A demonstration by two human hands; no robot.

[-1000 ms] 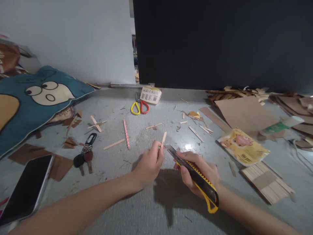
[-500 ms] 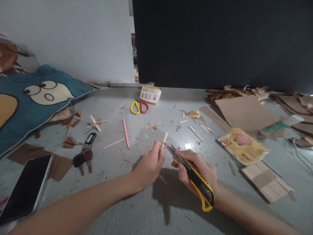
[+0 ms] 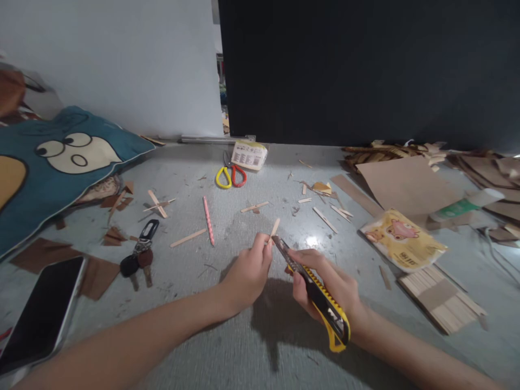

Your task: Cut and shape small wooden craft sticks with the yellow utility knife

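Observation:
Between thumb and fingers my left hand [image 3: 249, 273] pinches a small wooden craft stick [image 3: 275, 226], its rounded end pointing up and away. My right hand [image 3: 327, 281] is wrapped around a yellow and black utility knife [image 3: 320, 295]. The knife's blade end meets the stick or lies very close beside it, just at my left fingertips; exact contact is too small to tell. Left of my hands lie a pink twisted pencil-like stick [image 3: 208, 221] and a loose craft stick [image 3: 188, 238]. Another craft stick [image 3: 254, 207] lies beyond them.
Scissors [image 3: 231, 176] lie by a tissue pack [image 3: 249, 155] at the back. At left are keys [image 3: 138, 265], a phone [image 3: 43, 311] and a blue cushion [image 3: 77, 162]. At right are a yellow packet [image 3: 404, 241], a craft stick bundle [image 3: 442, 300], a glue tube [image 3: 467, 205] and cardboard [image 3: 406, 184].
The knife's handle end has swung slightly left and its blade end has shifted a little against the craft stick. My left hand stays almost in place.

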